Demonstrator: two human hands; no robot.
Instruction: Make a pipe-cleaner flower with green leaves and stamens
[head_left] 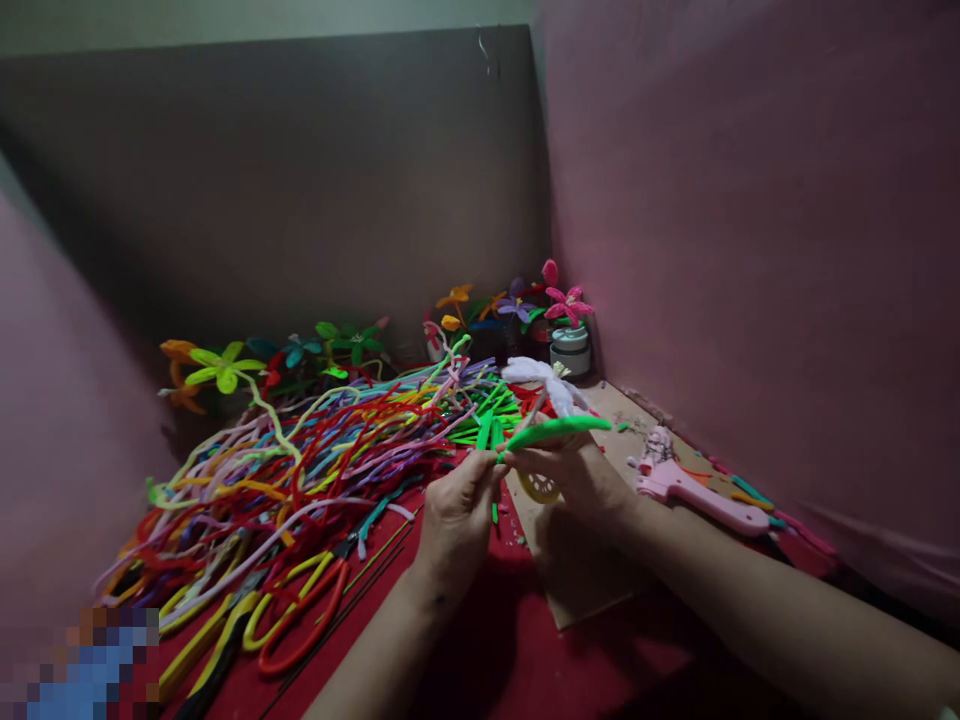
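Observation:
A bright green pipe-cleaner leaf (559, 430) is pinched at its narrow end between both my hands, its broad curved blade pointing right. My left hand (457, 505) has thumb and fingertips pressed together at the base, where a short green end hangs below. From the other side my right hand (581, 482) closes on the same end, its fingers partly behind the leaf. Just beyond the leaf is a white pipe-cleaner flower (529, 371); a pale stem runs down from it toward my fingers, and I cannot tell whether it is held. Cut green pieces (484, 432) lie behind my left hand.
A big heap of coloured pipe cleaners (360, 420) covers the left. Red-handled scissors (304, 640) and yellow-handled pliers (217, 640) lie nearer. At right is a pink glue gun (709, 497) on cardboard (581, 590). Finished flowers (568, 304) stand along the back, near the walls.

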